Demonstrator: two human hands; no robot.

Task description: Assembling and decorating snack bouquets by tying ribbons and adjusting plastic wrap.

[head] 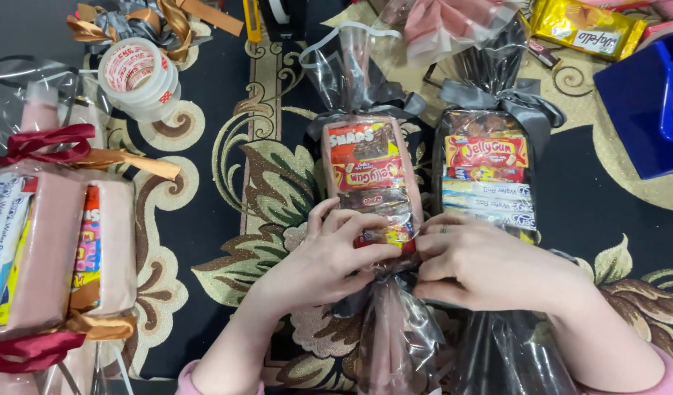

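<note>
Hands meet at the near end of a cellophane-wrapped snack bundle (371, 186) lying on a dark patterned carpet (205, 197). Left hand (327, 256) lies over the bundle's lower edge, fingers curled onto the wrap, pinching the clear film where the stacked packets end. Right hand (482, 267) comes in from the other side, fingers bent and pressed against the same spot, a ring showing on one finger; both hands are clenched on the wrap, and how firmly cannot be told. Bundle lies lengthwise away from the person, pink sides, red and yellow sweet packets showing through, far end gathered under a grey ribbon bow (384, 102). Loose cellophane (398, 344) trails from the near end toward the person, between the forearms. Just beside it on the right, a second wrapped bundle (488, 172), darker, with its own grey bow (512, 99), touching or nearly touching the right hand. At far left, two more pink bundles (51, 249) tied with dark red and gold ribbon. Rolls of clear tape (140, 77) sit at upper left, next to a heap of gold and grey ribbon (157, 22). Blue box (643, 102) at the right edge; yellow wafer packet (586, 28) above it.
</note>
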